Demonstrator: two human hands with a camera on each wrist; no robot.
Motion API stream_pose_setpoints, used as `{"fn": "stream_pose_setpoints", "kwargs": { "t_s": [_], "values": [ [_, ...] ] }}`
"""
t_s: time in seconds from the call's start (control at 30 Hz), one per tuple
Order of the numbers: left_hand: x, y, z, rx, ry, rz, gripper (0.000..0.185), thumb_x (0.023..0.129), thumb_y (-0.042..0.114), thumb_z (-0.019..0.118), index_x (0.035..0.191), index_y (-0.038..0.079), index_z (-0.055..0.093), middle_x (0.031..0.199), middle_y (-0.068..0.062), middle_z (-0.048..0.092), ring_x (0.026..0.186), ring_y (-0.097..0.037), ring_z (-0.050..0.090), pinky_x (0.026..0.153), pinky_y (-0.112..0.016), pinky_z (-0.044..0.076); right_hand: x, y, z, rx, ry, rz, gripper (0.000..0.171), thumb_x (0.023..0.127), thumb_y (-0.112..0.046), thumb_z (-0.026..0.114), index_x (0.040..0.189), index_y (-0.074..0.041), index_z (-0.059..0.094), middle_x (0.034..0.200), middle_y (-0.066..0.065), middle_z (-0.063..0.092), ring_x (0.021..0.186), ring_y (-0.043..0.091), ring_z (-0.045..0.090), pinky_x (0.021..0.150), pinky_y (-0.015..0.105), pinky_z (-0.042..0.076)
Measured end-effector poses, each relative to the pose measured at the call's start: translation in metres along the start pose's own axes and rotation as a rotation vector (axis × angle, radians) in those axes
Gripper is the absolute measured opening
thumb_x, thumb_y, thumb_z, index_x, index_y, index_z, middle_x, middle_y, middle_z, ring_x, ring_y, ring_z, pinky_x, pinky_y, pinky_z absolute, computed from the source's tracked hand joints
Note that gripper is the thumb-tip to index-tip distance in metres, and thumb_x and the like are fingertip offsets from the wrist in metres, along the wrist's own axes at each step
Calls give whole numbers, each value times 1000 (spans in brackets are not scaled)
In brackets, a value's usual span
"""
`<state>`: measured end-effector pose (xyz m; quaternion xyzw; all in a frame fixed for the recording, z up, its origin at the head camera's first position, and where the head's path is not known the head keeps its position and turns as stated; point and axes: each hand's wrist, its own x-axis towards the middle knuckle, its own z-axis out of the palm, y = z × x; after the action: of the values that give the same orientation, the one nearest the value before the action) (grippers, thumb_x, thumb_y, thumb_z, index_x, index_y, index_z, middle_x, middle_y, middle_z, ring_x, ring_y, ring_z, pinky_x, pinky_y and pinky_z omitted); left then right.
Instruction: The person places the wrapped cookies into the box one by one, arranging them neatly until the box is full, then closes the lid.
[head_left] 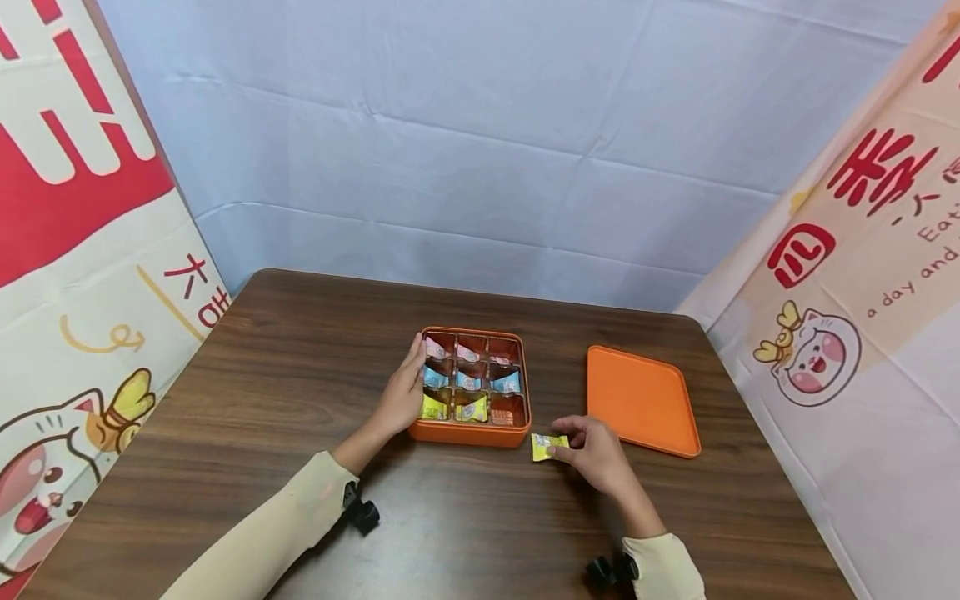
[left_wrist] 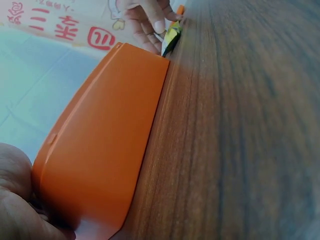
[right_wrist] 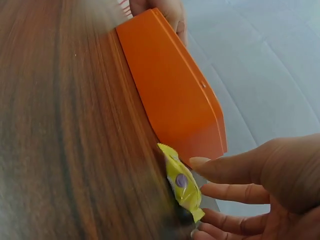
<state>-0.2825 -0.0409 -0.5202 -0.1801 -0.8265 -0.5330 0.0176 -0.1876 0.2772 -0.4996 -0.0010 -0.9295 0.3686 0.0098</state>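
An orange box (head_left: pixel 467 434) with a divided clear insert sits on the table, holding wrapped candies in pink, blue (head_left: pixel 468 381) and yellow (head_left: pixel 472 409). The front right compartment shows only its reddish bottom. My left hand (head_left: pixel 401 395) rests along the box's left side, fingers extended; in the left wrist view it touches the near corner. Just right of the box, a yellow wrapped candy (right_wrist: pixel 182 185) lies by the fingertips of my right hand (head_left: pixel 596 454). Thumb and fingers are spread around it, without a visible firm pinch.
An orange lid (head_left: pixel 641 400) lies flat on the wooden table (head_left: pixel 315 333), to the right of the box and beyond my right hand. A pale blue cloth (head_left: pixel 480 150) hangs behind the table. Printed banners stand at both sides.
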Motion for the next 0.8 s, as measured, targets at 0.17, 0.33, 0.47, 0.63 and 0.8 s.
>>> {"fn": "stream_pose_setpoints", "kwargs": {
  "t_s": [0.17,0.33,0.47,0.63,0.8],
  "values": [
    [0,-2,1,-7,1,3,53,108,-3,33,158,-4,19,169,-7,3,154,-30,12,124,-48,15,0,2,1,-15,-29,29,30,82,-7,84,111,-4,74,100,8,68,80,19,56,63,28,48],
    [1,-5,1,-13,-5,4,52,108,-3,33,158,-4,19,169,-7,4,154,-30,11,124,-48,15,-1,1,2,-32,-48,53,24,82,-7,85,104,-5,75,94,6,67,78,18,53,64,29,46],
    [2,-5,2,-29,-6,26,52,108,-4,33,157,-7,18,169,-9,3,154,-32,11,123,-50,16,-2,0,2,-40,-49,58,21,81,-6,85,99,-5,76,91,5,66,75,17,52,60,28,45],
    [1,-5,2,-36,-8,42,52,107,-6,33,156,-9,18,169,-12,3,153,-34,11,123,-52,18,-2,-1,2,-22,-49,69,20,81,-4,85,98,-6,74,88,5,66,72,17,53,56,27,45],
    [0,-4,1,-37,-6,37,52,107,-6,33,156,-9,18,169,-13,3,153,-34,12,122,-52,18,0,1,2,22,-49,87,19,83,-2,82,99,-6,73,90,6,67,70,18,54,54,27,47]
  ]
}}
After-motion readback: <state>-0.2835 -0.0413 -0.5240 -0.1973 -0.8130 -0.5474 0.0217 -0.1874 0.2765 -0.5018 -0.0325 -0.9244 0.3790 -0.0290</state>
